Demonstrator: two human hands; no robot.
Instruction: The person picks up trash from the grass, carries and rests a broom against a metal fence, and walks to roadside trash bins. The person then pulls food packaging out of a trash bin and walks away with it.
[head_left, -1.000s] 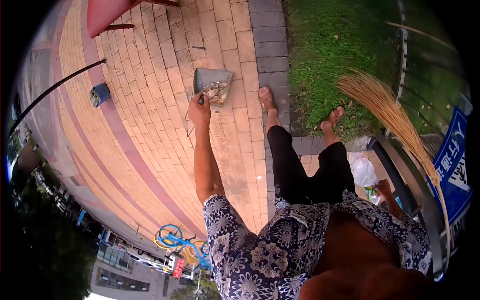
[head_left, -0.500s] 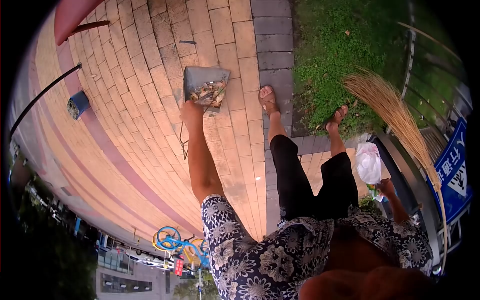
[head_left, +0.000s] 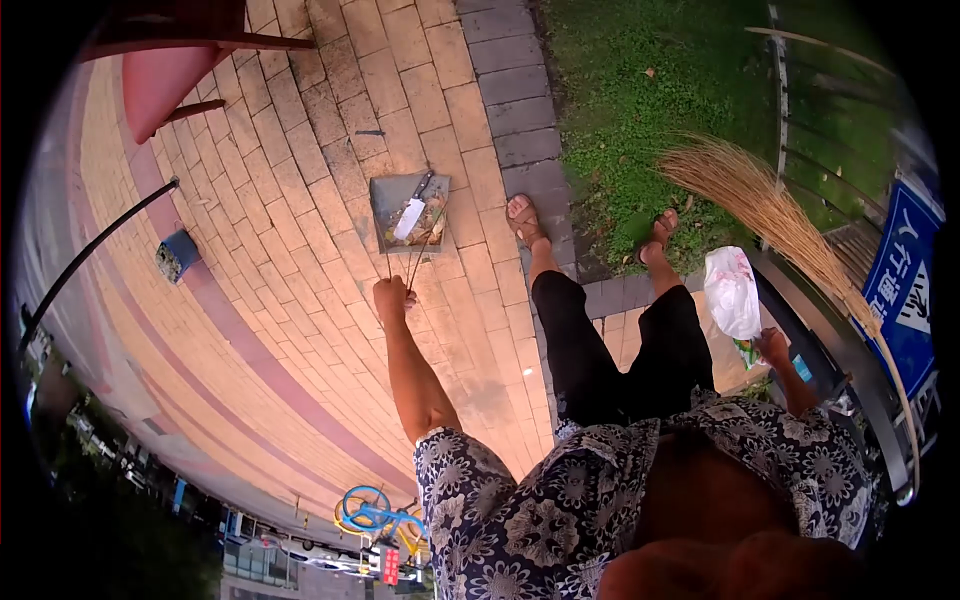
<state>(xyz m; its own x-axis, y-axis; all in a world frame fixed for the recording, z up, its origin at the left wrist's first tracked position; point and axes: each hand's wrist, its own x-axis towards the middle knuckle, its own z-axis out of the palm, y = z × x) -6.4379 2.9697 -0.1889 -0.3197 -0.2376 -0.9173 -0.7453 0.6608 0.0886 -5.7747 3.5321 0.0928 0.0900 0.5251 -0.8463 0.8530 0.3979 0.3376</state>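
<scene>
My left hand (head_left: 393, 297) is closed round the thin wire handle of a grey metal dustpan (head_left: 388, 199), which is on or close above the paving. In the pan lies a knife (head_left: 409, 219) with a pale wide blade and a dark handle, on top of leaves and scraps. My right hand (head_left: 772, 346), at the right beside my leg, grips a bundle of plastic bags (head_left: 733, 294), mostly white with some green lower down; its fingers are partly hidden.
A straw broom (head_left: 745, 190) leans at the right by a railing and a blue sign (head_left: 905, 270). Red chair (head_left: 165, 90) at upper left, blue pot (head_left: 178, 257) and black curved pole (head_left: 95, 240) at left. Grass (head_left: 640, 110) lies beyond dark edging. Bicycles (head_left: 370, 512) stand lower left.
My left hand has let go of the dark-handled knife, now lying in the dustpan, and has taken the wire handle. It is lower in view, and the pan has turned slightly.
</scene>
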